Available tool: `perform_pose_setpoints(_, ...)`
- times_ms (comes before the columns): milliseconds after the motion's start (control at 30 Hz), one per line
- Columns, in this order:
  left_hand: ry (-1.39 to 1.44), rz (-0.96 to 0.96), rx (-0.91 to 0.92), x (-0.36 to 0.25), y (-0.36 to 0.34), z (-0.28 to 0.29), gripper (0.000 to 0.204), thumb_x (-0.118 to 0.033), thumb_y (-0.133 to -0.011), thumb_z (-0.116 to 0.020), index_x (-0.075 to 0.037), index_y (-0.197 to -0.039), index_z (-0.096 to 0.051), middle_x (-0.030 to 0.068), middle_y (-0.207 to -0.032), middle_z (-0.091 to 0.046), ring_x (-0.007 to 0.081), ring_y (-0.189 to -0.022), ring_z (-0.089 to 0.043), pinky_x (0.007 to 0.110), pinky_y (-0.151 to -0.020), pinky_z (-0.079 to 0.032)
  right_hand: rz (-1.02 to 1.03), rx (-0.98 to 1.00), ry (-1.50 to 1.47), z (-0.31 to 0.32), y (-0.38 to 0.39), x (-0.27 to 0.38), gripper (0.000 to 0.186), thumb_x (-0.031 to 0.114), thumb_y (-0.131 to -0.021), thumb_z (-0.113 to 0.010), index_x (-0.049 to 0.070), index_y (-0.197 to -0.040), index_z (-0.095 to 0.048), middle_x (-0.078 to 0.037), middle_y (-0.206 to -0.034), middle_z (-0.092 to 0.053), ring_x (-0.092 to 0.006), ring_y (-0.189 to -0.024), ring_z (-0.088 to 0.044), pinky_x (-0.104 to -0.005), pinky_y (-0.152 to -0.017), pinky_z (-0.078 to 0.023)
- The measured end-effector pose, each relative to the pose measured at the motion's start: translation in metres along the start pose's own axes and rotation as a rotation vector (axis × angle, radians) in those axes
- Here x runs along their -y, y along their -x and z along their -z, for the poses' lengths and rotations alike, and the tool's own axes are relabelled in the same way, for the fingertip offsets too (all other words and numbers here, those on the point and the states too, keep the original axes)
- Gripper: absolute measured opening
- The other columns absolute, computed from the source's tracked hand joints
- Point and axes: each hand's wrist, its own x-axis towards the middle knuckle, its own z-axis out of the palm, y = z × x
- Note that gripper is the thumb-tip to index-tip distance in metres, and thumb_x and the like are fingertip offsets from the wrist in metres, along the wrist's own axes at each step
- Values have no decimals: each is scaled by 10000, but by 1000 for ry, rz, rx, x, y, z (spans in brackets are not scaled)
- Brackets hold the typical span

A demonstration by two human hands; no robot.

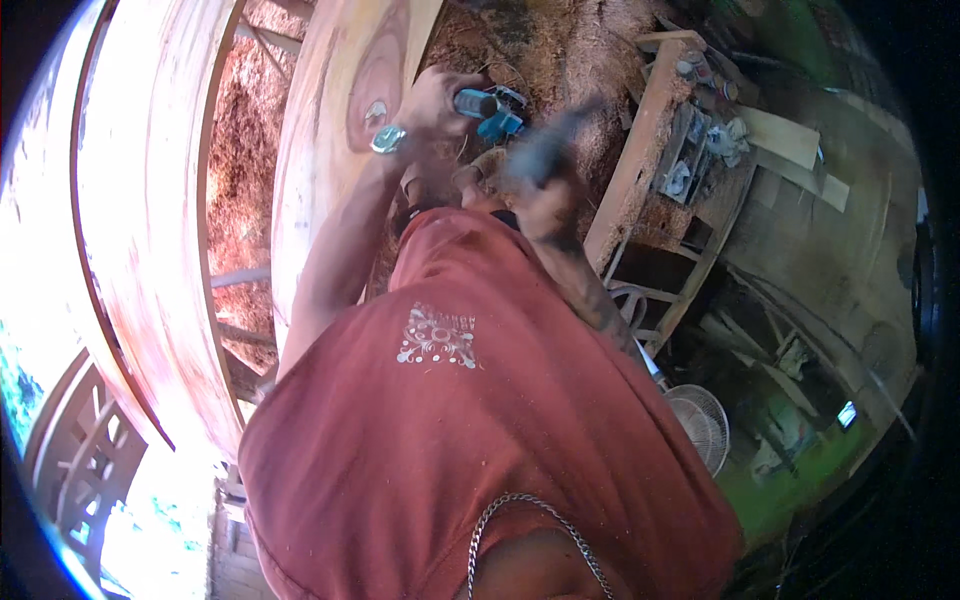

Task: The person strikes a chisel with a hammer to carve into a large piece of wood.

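My left hand [440, 100], with a watch [388, 139] on its wrist, is closed on a teal and black power tool [490, 112] beside the edge of a wide wooden board [330, 120]. The tool's exact kind is hard to make out. To its right my right hand [552, 205] is wrapped around a dark, motion-blurred tool [545, 150] with a narrow end pointing up and to the right. Blur hides the shape of this second tool and most of the fingers.
More wide boards [150, 200] lie on the left. Wood shavings [560, 50] cover the ground ahead and between the boards. At right stands a wooden workbench [625, 170] with cloths and small items on it. A fan [697, 425] is at lower right, near my side.
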Motion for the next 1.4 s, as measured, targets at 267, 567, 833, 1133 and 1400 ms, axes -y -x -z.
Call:
perform_pose_setpoints(267,-22,-191,-73,-27,5,-8,410,-176,-567,-717,-59,-960,-702,193,-772,-655,385,-741,-665,441,-711,-537,-242,93,-140,20,13,-7,243,190,-966,-630,-10,-1095,-578,-265,-891,-661,-469,-860,-661,-500,-690,-520)
perform_pose_setpoints(567,-210,-225,-63,0,-25,-3,426,-239,-589,-736,-72,-979,-699,185,-793,-672,411,-769,-646,457,-673,-522,-342,-79,96,42,67,-92,318,265,-947,-680,0,-1105,-606,-200,-895,-670,-390,-818,-663,-467,-713,-500)
perform_pose_setpoints(833,-141,-241,-16,3,-34,-8,343,-245,-618,-739,-100,-925,-686,167,-758,-667,404,-697,-630,474,-648,-514,-489,-29,36,48,73,-97,342,287,-933,-692,-5,-1092,-612,-212,-908,-661,-400,-836,-650,-484,-738,-494)
perform_pose_setpoints(1133,-191,-254,-95,5,-33,4,435,-209,-583,-735,-66,-992,-698,167,-790,-688,392,-722,-654,459,-655,-530,-407,51,18,39,49,-84,359,289,-934,-694,-19,-1083,-586,-200,-911,-640,-393,-827,-639,-479,-738,-495)
perform_pose_setpoints(1400,8,-152,-99,11,-45,14,281,-256,-652,-750,-121,-895,-712,135,-750,-694,350,-696,-671,465,-654,-532,-358,127,-15,59,-3,-35,370,296,-925,-718,-15,-1081,-592,-143,-898,-657,-303,-811,-649,-418,-733,-500)
